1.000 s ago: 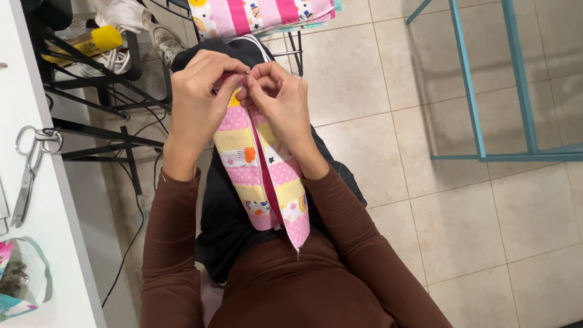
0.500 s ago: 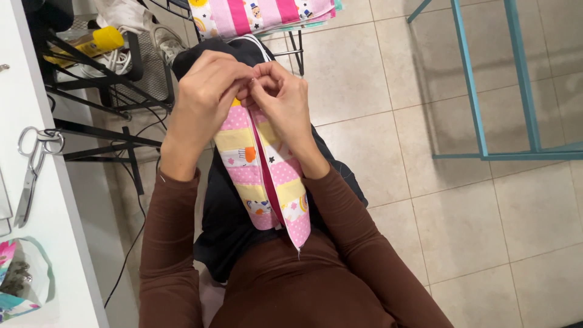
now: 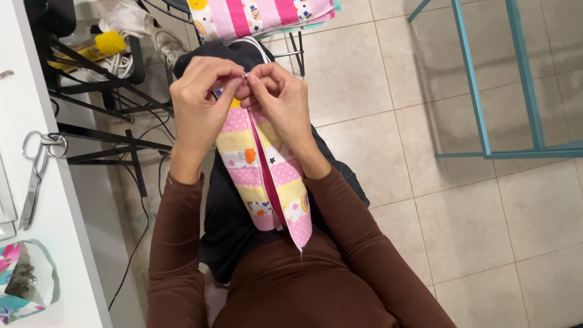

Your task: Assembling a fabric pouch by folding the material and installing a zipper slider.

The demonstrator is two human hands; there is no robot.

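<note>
Pink zippered strip (image 3: 267,182) below pinching hands (image 3: 243,103)

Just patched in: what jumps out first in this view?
Centre frame, the left hand and right hand pinch the top end of a pink-and-yellow patterned fabric strip with a pink zipper, hanging over the lap. Scissors lie on the white table at left.

The striped strip (image 3: 267,176) is soft matt cloth with a smooth pink zipper (image 3: 265,170), the scissors (image 3: 36,176) are shiny metal, the floor (image 3: 388,97) is smooth tile, and the table (image 3: 24,103) looks smooth and white.
</note>
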